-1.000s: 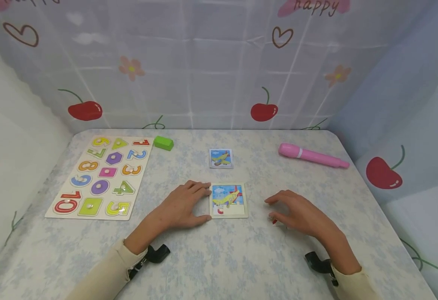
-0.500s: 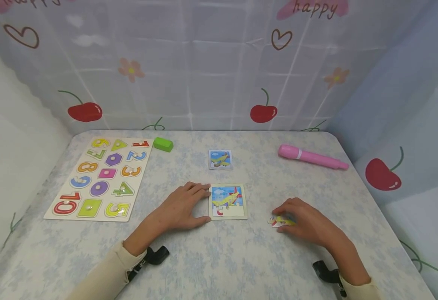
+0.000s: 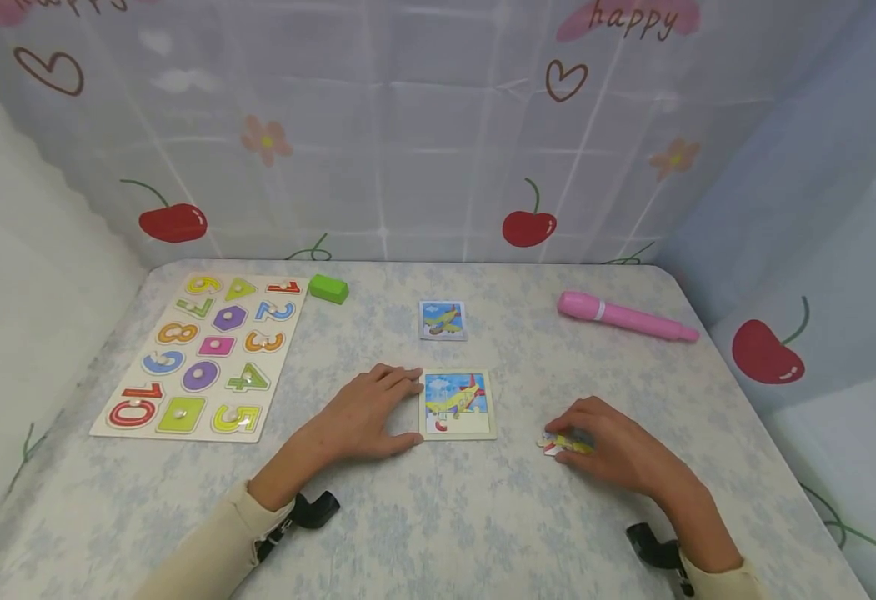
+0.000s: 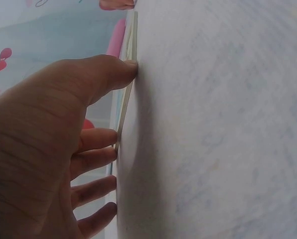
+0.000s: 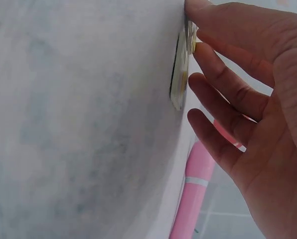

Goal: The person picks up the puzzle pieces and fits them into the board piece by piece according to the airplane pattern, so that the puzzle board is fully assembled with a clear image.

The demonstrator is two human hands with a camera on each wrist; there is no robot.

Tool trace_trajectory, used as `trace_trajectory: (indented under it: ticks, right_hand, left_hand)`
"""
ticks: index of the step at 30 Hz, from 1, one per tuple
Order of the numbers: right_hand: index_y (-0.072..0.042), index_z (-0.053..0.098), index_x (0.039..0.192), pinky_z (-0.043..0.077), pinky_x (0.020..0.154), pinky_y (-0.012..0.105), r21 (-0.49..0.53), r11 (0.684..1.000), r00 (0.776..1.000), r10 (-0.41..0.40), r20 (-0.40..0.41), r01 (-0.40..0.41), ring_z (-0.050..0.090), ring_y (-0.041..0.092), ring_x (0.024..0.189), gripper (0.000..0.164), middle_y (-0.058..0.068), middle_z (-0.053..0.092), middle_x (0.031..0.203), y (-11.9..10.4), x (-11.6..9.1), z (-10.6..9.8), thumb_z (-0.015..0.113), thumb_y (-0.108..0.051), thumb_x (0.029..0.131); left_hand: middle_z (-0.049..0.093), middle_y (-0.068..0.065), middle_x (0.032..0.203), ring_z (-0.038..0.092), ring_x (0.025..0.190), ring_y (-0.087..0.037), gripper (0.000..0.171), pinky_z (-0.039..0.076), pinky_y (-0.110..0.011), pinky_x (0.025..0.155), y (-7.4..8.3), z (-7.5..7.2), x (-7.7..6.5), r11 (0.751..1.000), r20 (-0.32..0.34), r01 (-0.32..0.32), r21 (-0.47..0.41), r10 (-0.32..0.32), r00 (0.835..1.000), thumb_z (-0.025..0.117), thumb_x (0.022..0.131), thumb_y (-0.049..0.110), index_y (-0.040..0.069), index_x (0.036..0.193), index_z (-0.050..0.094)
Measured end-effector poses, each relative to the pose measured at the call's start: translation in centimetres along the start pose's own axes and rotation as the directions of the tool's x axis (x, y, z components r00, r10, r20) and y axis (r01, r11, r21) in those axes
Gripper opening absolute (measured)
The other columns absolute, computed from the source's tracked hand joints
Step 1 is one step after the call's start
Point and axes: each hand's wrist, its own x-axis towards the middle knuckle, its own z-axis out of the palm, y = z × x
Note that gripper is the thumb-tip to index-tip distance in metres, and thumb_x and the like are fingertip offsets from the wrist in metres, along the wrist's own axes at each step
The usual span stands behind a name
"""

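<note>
A small square jigsaw board (image 3: 492, 417) with an airplane picture lies mid-table, a pale bare patch along its lower part. My left hand (image 3: 370, 412) rests beside it, thumb and fingertips touching its left edge. In the left wrist view the thumb (image 4: 121, 72) meets the board's edge (image 4: 124, 102) and the fingers are spread fairly straight. To the right of the board, my right hand (image 3: 621, 442) pinches jigsaw pieces (image 3: 558, 443), yellow, red and white, between thumb and fingers low over the table. The right wrist view shows their thin layered edges (image 5: 191, 37); the hand partly hides them.
Behind the board lies a small airplane picture card (image 3: 442, 321). A number-and-shape peg puzzle (image 3: 278, 392) fills the left side, with a green block (image 3: 328, 288) at its top corner. At the back right is a pink stick-like object (image 3: 625, 317). Printed curtains (image 3: 438, 167) surround the table.
My right hand has moved slightly down and right and its fingers have closed on the jigsaw pieces, which now show between them. The left hand and the board have stayed in place.
</note>
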Motion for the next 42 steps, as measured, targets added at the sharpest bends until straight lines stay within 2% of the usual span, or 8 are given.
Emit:
trace_trajectory:
  ticks: [7,17,28,42]
  right_hand:
    - [-0.022,0.081,0.118,0.056,0.086,0.035,-0.006,0.999,0.998,-0.054,0.011,0.054,0.059,0.008,0.101,0.029,-0.014,0.066,0.109,-0.7,1.2,0.0,0.089,-0.023,0.091]
    - [-0.020,0.081,0.119,0.058,0.089,0.037,-0.030,0.992,0.993,-0.119,-0.003,0.119,0.061,0.013,0.104,0.031,-0.010,0.066,0.110,-2.6,3.4,-0.4,0.091,-0.019,0.089]
    - [-0.016,0.081,0.119,0.058,0.091,0.038,-0.012,0.969,0.969,-0.245,-0.011,0.245,0.064,0.018,0.106,0.031,-0.005,0.069,0.113,-4.2,5.8,-0.3,0.091,-0.018,0.089]
    - [-0.018,0.081,0.118,0.058,0.092,0.037,-0.036,0.957,0.957,-0.286,0.038,0.287,0.062,0.013,0.105,0.029,-0.006,0.068,0.112,-6.0,7.7,0.7,0.090,-0.024,0.090]
  left_hand:
    - [0.049,-0.005,0.165,0.049,0.144,-0.029,0.071,0.048,-0.052,0.111,-0.1,0.1,0.1,1.000,0.004,0.004,0.000,-0.004,1.000,0.078,0.094,0.053,0.012,0.150,0.062]
    - [0.048,-0.005,0.166,0.049,0.144,-0.029,0.072,0.048,-0.052,0.112,0.0,0.1,0.0,1.000,0.011,0.006,-0.008,-0.006,1.000,0.078,0.095,0.053,0.012,0.151,0.061]
    - [0.048,-0.005,0.166,0.048,0.146,-0.029,0.072,0.047,-0.052,0.113,0.0,-0.1,0.0,1.000,0.018,0.010,-0.002,-0.009,1.000,0.078,0.095,0.054,0.012,0.152,0.061]
    - [0.048,-0.005,0.166,0.048,0.146,-0.029,0.071,0.047,-0.053,0.113,0.0,-0.1,0.0,1.000,0.017,0.008,0.000,-0.008,1.000,0.077,0.095,0.054,0.012,0.151,0.061]
